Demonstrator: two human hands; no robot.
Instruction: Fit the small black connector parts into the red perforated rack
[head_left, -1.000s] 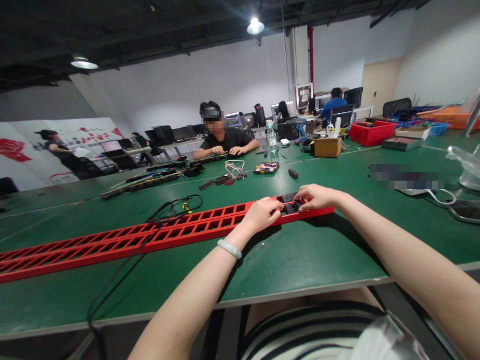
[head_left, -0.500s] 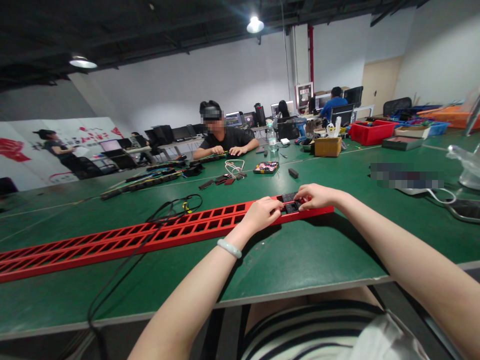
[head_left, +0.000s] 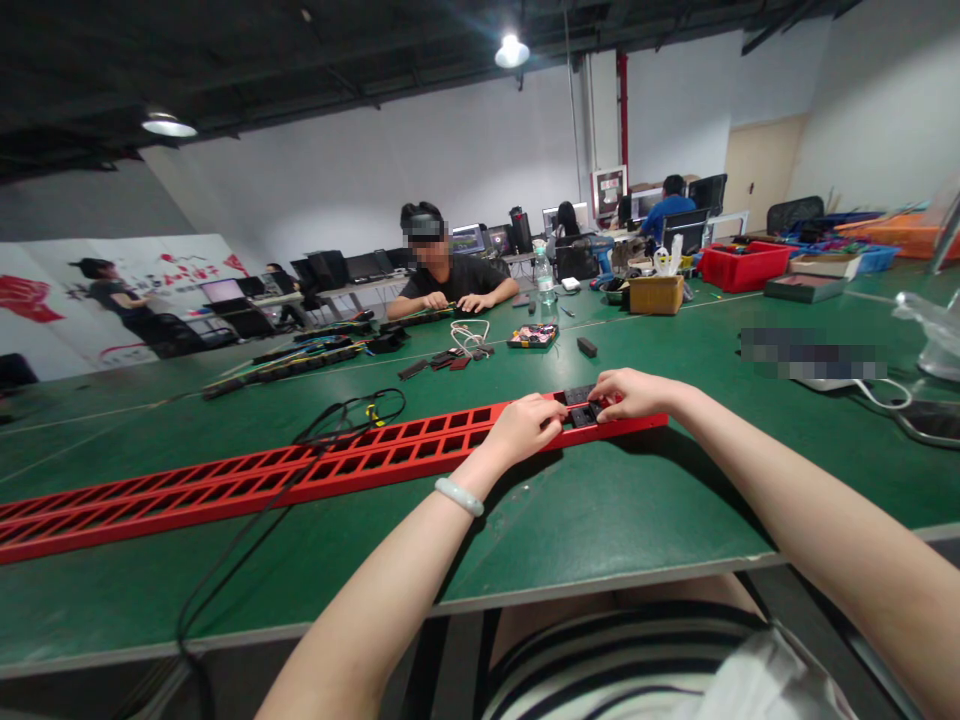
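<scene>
A long red frame with two rows of rectangular slots lies across the green table. Toward its right end, black socket-like blocks sit in the slots. My left hand rests on the frame just left of these blocks, fingers bent, with the fingertips at a block's left edge. From the other side my right hand curls its thumb and fingers onto the blocks' right edge. The fingertips of both hands appear to pinch at the blocks, which they partly cover.
A black cable crosses the frame at left. Beyond lie dark strips, a white cable, a small black block and a water bottle. A co-worker sits opposite. A red bin stands at back right.
</scene>
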